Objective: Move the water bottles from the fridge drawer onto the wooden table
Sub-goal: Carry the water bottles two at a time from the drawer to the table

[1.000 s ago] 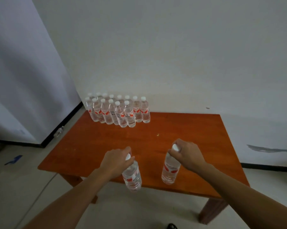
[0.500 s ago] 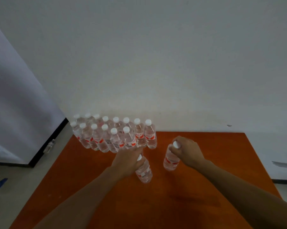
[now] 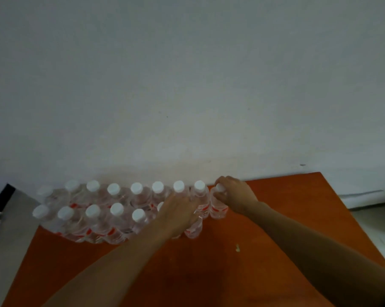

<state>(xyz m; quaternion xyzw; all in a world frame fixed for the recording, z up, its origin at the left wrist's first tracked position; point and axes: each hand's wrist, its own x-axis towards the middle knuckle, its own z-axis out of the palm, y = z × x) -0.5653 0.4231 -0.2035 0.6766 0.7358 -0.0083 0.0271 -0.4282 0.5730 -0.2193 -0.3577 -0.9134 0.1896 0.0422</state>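
Along the back edge of the wooden surface (image 3: 286, 218), seen from the head camera, two rows of water bottles (image 3: 111, 209) stand upright with white caps and red labels, packed touching one another against the wall (image 3: 187, 85). The right hand (image 3: 235, 196) has its grip closed over the cap of a bottle (image 3: 218, 207) at the right end of the back row, set just beside its neighbour. The left hand (image 3: 178, 209) is curled over a second bottle (image 3: 193, 229) at the right end of the front row; its cap is hidden under the palm, so I judge it held, not released. By my reading, most of the job is done: many bottles are already placed and these two are being set into line. Whether any remain in the fridge drawer cannot be told, since it is out of view. Nearer the camera the orange-brown top is mostly bare, with a small pale speck (image 3: 237, 248) on it. Pale floor (image 3: 1, 251) shows at the left.
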